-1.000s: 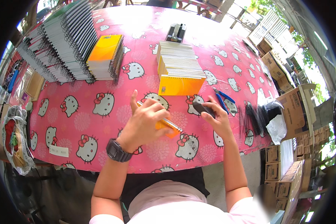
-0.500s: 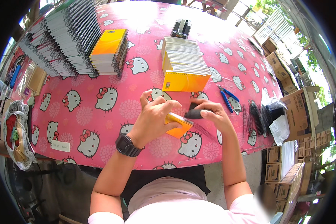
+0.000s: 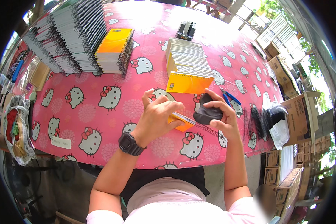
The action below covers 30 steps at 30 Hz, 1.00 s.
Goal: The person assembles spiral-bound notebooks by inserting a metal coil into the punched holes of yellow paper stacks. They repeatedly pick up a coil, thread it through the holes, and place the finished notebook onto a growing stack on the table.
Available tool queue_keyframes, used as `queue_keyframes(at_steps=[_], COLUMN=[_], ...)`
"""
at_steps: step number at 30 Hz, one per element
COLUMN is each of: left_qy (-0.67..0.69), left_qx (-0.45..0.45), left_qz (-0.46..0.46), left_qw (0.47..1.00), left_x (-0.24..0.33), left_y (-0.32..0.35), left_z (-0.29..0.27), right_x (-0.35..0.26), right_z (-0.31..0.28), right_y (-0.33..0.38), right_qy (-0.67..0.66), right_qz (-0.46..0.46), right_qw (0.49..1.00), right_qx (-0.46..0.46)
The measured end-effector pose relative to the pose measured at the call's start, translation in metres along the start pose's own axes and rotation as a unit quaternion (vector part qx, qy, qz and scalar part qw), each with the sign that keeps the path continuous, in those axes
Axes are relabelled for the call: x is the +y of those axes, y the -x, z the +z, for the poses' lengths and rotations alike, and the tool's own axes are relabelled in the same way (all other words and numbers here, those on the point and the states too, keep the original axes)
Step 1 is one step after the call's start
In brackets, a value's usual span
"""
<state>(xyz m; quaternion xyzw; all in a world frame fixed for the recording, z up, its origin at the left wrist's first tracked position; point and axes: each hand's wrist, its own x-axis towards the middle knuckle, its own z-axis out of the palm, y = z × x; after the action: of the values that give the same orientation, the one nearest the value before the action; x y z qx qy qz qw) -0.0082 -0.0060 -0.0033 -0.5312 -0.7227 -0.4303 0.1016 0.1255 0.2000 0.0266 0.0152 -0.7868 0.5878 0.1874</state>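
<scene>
A small notebook (image 3: 186, 127) with a yellow-orange cover lies under my left hand (image 3: 156, 117), whose thumb and fingers grip it near its bound edge. From that edge a dark spiral coil (image 3: 214, 133) runs out to the lower right, partly threaded through the holes. My right hand (image 3: 226, 115) holds a soft-looking black pad (image 3: 207, 112) between thumb and fingers, beside the coil where it leaves the notebook. Whether the pad touches the coil is unclear. Just beyond my hands stands a row of unbound yellow notebooks (image 3: 189, 83).
Blue-handled cutters (image 3: 231, 99) and a pile of black coils (image 3: 258, 121) lie to the right. Spiral-bound notebooks (image 3: 114, 41) stand stacked at the far left. A black tape dispenser-like device (image 3: 186, 30) sits behind the row. Cardboard boxes (image 3: 298, 117) stand past the right edge.
My right hand has shifted slightly right, its fingers lifting and opening wider around the black pad, which now shows its broad face. My left hand still grips the notebook.
</scene>
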Motion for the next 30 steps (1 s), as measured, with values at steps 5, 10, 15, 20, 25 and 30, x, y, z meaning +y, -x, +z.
queue_keyframes(at_steps=[5, 10, 15, 20, 25, 30], left_qy=[-0.005, 0.012, 0.001, 0.022, -0.015, 0.034], left_qx=[-0.020, -0.016, -0.022, -0.023, -0.056, -0.044], left_qz=[0.049, 0.062, 0.047, 0.039, 0.067, 0.053], left_qw=[0.999, 0.998, 0.999, 0.999, 0.996, 0.997], left_x=[0.008, 0.006, 0.006, 0.011, 0.010, 0.013], left_y=[-0.001, 0.001, 0.004, 0.000, 0.002, 0.000], left_z=[0.003, 0.009, 0.007, 0.006, 0.004, 0.003], right_x=[0.033, 0.022, -0.031, -0.026, -0.024, -0.005], right_z=[-0.020, -0.026, 0.011, 0.028, 0.020, -0.001], right_y=[0.006, 0.021, 0.022, 0.030, 0.027, 0.017], right_qy=[0.391, 0.499, 0.230, 0.265, 0.125, 0.284], right_qz=[0.033, 0.037, 0.131, 0.062, 0.242, 0.118], right_qw=[0.919, 0.866, 0.958, 0.962, 0.956, 0.951], right_qx=[0.039, 0.002, -0.106, 0.011, -0.106, 0.026])
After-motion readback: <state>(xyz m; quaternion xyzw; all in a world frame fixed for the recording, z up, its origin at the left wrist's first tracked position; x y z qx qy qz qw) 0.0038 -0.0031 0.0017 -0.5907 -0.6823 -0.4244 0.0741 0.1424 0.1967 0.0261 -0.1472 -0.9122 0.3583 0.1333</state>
